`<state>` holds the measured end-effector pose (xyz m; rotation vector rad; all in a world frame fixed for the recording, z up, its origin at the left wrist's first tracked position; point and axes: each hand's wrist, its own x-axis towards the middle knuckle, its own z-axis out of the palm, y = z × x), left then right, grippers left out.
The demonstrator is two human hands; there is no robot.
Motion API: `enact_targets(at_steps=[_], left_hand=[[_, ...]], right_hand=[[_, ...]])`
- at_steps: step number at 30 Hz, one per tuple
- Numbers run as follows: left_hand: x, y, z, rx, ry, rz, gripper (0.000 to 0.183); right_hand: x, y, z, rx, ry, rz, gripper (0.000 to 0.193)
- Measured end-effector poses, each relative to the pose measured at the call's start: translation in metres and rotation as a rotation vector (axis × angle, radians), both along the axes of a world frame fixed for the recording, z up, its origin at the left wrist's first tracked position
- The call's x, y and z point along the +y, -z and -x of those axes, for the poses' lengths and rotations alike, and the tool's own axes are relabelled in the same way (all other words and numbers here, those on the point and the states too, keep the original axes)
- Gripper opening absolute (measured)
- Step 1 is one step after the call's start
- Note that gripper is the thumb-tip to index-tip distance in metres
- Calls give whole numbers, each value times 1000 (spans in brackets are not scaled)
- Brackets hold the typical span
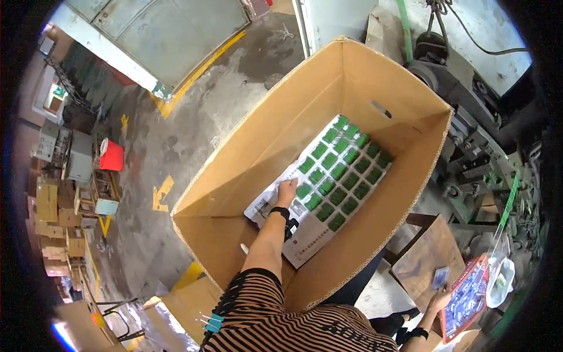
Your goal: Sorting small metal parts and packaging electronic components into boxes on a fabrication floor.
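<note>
My left hand (286, 192) reaches down into a large open cardboard box (252, 152). Its fingers are curled together at the edge of rows of small green blocks in clear packs (337, 170); whatever they hold is hidden. Under the rows lies a pale printed cardboard sheet (302, 249). A clear pack (298, 208) sits beside my left wrist. Low on the right, my right hand (438, 299) is at the near rim of a red tray (450, 335) full of small bluish-white pieces. A small dark, shiny packet (441, 277) shows by its fingertips; its grip is unclear.
A brown wooden stool (419, 258) stands between the box and the tray. Dark machinery (475, 141) lines the right side. A white container (501, 281) is beyond the tray. Across the floor at left are a red bucket (111, 155) and stacked cartons (56, 229).
</note>
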<state>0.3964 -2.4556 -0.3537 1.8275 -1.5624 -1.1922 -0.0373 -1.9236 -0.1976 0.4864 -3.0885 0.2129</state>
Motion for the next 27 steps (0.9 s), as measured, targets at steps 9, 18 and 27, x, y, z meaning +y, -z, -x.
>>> enact_targets(at_steps=[9, 18, 27], left_hand=[[26, 7, 13, 301, -485, -197, 8], [29, 41, 13, 97, -460, -58, 13], [-14, 23, 6, -378, -134, -54, 30]], right_hand=[[1, 4, -2, 157, -47, 34, 15], [5, 7, 6, 177, -211, -29, 12], [-16, -37, -6, 12, -148, -346, 21]])
